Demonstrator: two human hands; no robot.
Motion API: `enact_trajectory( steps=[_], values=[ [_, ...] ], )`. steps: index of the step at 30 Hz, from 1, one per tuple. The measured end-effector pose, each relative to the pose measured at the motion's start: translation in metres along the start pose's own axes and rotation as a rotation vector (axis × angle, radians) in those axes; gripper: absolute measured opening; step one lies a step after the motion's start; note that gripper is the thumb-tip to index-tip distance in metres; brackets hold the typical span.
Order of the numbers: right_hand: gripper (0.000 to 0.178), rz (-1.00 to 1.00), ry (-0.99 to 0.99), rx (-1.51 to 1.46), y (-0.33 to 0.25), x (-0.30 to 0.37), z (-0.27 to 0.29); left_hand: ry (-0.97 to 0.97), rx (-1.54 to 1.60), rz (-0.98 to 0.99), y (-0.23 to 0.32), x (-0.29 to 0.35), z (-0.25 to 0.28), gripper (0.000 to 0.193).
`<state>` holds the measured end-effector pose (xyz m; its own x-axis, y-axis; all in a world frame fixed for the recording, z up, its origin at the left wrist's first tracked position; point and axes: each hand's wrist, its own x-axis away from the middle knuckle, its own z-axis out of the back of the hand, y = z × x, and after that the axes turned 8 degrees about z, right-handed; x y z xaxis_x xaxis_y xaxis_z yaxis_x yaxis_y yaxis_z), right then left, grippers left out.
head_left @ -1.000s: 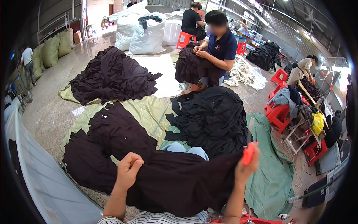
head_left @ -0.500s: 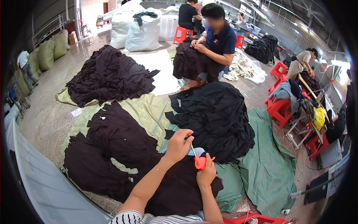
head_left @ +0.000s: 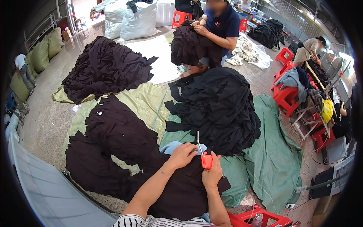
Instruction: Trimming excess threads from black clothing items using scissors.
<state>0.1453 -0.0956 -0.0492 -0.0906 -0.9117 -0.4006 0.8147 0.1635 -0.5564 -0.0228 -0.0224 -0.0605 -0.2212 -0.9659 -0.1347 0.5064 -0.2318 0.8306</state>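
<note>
The left hand [head_left: 182, 156] has dropped from the tip of the red-handled bent metal tool [head_left: 207, 162]. Upper left, bulging olive-green sacks [head_left: 39, 62], contents hidden; upper centre-left, white plastic sacks [head_left: 139, 23], dark cloth [head_left: 133, 5] atop one. Lower centre, the left hand curls at dark-brown fabric [head_left: 179, 193], whether gripping I cannot tell; the right hand [head_left: 213, 173] is clamped on the tool.

The person wears a black-and-white striped top [head_left: 130, 220], light-blue trousers [head_left: 171, 146] and a thin bracelet [head_left: 162, 172] near the left wrist.
</note>
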Motion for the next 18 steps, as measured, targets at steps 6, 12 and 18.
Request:
enact_trajectory(
  steps=[6, 12, 18],
  values=[
    [0.063, 0.008, -0.004, -0.014, 0.0005, -0.0021, 0.0009, -0.012, -0.011, -0.012, -0.0012, 0.0001, 0.0008, 0.020],
    [0.064, -0.010, -0.015, -0.018, -0.0002, -0.0038, 0.0024, -0.013, -0.016, -0.015, 0.0020, -0.0025, 0.0020, 0.020],
    [0.063, 0.004, -0.009, -0.023, 0.0004, -0.0024, 0.0026, -0.003, -0.012, -0.019, -0.0015, -0.0003, -0.0013, 0.020]
  ],
)
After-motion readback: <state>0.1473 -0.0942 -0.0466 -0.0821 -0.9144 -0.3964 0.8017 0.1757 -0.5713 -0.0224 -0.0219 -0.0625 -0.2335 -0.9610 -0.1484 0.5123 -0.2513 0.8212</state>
